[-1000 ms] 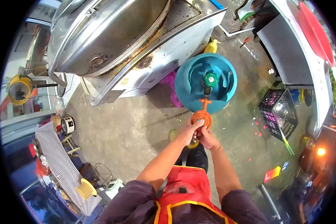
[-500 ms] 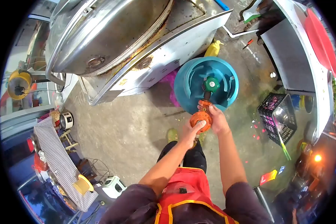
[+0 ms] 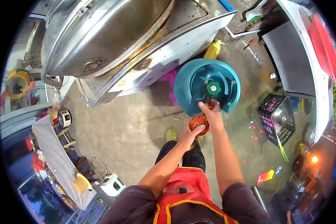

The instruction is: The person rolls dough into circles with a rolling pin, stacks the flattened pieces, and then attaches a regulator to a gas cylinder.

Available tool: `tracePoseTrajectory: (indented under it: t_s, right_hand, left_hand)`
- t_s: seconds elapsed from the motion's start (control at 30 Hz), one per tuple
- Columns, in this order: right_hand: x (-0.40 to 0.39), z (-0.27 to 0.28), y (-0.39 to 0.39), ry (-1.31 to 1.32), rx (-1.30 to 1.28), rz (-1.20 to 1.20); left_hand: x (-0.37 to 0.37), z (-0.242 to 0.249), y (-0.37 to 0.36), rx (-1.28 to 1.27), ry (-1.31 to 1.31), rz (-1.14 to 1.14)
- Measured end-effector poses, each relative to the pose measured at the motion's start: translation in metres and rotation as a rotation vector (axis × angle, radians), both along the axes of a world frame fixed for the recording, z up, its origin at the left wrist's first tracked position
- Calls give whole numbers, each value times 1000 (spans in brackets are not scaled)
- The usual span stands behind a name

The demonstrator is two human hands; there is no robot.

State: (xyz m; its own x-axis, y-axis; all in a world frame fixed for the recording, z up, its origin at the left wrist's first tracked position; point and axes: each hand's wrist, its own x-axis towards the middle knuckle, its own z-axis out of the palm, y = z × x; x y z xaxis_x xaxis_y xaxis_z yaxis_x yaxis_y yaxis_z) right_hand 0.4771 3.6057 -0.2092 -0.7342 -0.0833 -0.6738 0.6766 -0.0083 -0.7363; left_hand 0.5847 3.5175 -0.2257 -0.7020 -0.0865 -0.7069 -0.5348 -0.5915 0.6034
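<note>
A teal gas cylinder (image 3: 179, 87) stands upright on the floor, with a green valve knob (image 3: 213, 88) in the middle of its collar. An orange gas regulator (image 3: 199, 121) lies at the cylinder's near side, in line with the valve outlet. My left hand (image 3: 187, 137) is closed around the regulator's round body, thumb on top. With closed fingers, my right hand (image 3: 214, 116) grips the regulator's narrow end by the valve. Those fingers cover the joint, so whether the two parts are screwed together cannot be seen.
A large steel cooker (image 3: 112, 41) on a white stand fills the upper left. A yellow bottle (image 3: 213, 50) touches the area behind the cylinder. To the right are a black crate (image 3: 267, 112) and a white table (image 3: 321, 93) with a red basin (image 3: 323, 48).
My right hand has turned about the regulator's narrow end, its thumb now further left and up. The regulator has shifted slightly left and tilted. My left hand keeps its hold.
</note>
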Motion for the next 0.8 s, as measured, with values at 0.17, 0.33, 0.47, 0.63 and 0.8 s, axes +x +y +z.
tracePoseTrajectory:
  t_s: [0.17, 0.33, 0.47, 0.63, 0.8]
  right_hand:
    - [3, -18, 18, -145, -404, -131]
    - [10, -30, -12, 225, 526, 83]
    - [5, 7, 10, -110, -325, -93]
    - [12, -26, -2, 48, 114, -164]
    - [6, -59, 14, -91, -76, -19]
  left_hand:
    - [-2, 8, -1, 11, -6, 14]
    - [-2, 4, -2, -8, 51, -9]
    - [-1, 4, -4, 21, 76, 8]
    - [4, -15, 0, 0, 12, -5]
    - [0, -8, -4, -57, 3, -89]
